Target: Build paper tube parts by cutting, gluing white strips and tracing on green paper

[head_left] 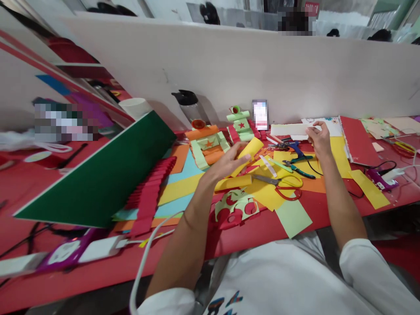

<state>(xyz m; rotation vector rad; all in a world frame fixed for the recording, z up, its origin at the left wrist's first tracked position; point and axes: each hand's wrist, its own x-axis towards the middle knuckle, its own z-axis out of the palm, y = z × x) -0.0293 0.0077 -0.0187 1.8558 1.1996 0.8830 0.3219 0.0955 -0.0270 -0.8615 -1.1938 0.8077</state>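
My left hand [229, 162] is closed around a rolled yellow paper tube [254, 148], held tilted above the scraps. Further right, my right hand [320, 139] pinches the end of a white card strip [288, 130] near the back wall. Just below that hand lies a blue glue gun [296, 148], beside teal-handled pliers [299, 168]. Scissors [288, 183] with yellow and red handles rest on yellow paper [267, 194]. Another yellow roll [234, 182] lies under my left hand. Two paper pieces with stars, one orange and green [208, 145], one green and red [242, 125], stand behind.
A large green board [108, 175] leans at the left over pleated red paper [147, 194]. Behind are a bottle [190, 107] and a propped phone [260, 114]. Purple power strips [380, 180] with cables lie at both sides. Cut-out scraps [234, 208] sit near the front edge.
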